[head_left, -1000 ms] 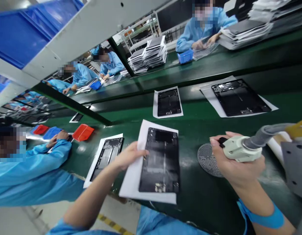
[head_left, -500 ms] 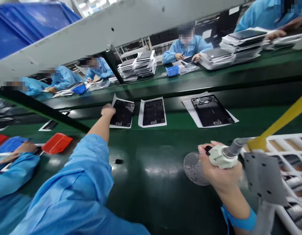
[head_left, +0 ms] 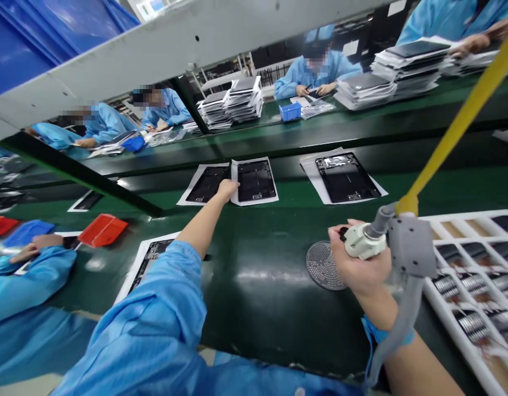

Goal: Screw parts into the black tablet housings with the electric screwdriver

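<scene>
My left hand [head_left: 228, 190] reaches forward, fingers closed at the left edge of a white sheet [head_left: 274, 199]. On that sheet lies a black tablet-sized panel [head_left: 256, 181]. A similar panel [head_left: 206, 185] is just left of the hand, and another panel [head_left: 347, 179] lies farther right. My right hand [head_left: 363, 272] is wrapped round a pale green corded hand tool [head_left: 363, 242] with a black piece at its front; its lower part is hidden. Beside this hand sits a round, perforated grey disc [head_left: 326, 265]. One more panel [head_left: 149, 258] is partly under my left sleeve.
A white compartment tray [head_left: 443, 308] holding dark and silvery parts stands at right. A yellow strap [head_left: 464, 121] slants down to the tool's cord. A slanted green post [head_left: 84, 176] and red bin [head_left: 103, 231] are at left. Co-workers sit across the bench and at left.
My left hand has moved right, from the left panel's edge to the middle sheet's edge. A panel now shows beside my left sleeve. My right hand keeps hold of the tool.
</scene>
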### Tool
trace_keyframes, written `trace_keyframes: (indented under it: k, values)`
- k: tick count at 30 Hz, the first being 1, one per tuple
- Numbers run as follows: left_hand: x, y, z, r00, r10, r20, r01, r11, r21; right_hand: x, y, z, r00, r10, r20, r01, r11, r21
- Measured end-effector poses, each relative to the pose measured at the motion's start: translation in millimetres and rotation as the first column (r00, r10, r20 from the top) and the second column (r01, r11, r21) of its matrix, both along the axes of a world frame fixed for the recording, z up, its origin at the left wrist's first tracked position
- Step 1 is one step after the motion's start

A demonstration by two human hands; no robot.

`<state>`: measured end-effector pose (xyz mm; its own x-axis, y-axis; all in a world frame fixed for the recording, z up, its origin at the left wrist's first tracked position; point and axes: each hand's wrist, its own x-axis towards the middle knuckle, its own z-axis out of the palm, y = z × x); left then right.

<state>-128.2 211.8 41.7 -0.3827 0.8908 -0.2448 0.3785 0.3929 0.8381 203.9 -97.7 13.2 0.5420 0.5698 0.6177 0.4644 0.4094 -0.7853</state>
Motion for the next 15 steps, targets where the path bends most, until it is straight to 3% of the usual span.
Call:
trace_keyframes:
  k: [2, 5, 8, 11, 15]
  values:
    - [10, -11, 5.6, 0.995, 0.004, 0.101, -0.008, 0.999, 0.036, -1, 1, 2.6, 0.999, -0.038, 0.023, 0.038, 0.999, 0.005]
    - [30, -30, 15.9, 0.958, -0.023, 0.285, 0.010, 0.999, 0.045, 1, 2, 5.5, 1.000, 0.000, 0.022, 0.001, 1.000, -0.019]
    - [40, -63, 28.4, 0.903, -0.053, 0.427, 0.044, 0.999, 0.032, 3, 4, 5.4, 1.000, 0.017, 0.006, -0.017, 1.000, -0.025]
    - [30, -122, 37.6, 0.862, -0.090, 0.498, 0.107, 0.994, -0.005, 3, 8, 1.6, 1.000, -0.007, -0.007, 0.007, 0.999, -0.046]
    - [0, -228, 40.3, 0.821, -0.153, 0.550, 0.243, 0.965, -0.094, 0, 9, -2.5, 0.999, 0.034, -0.038, -0.038, 0.994, -0.102]
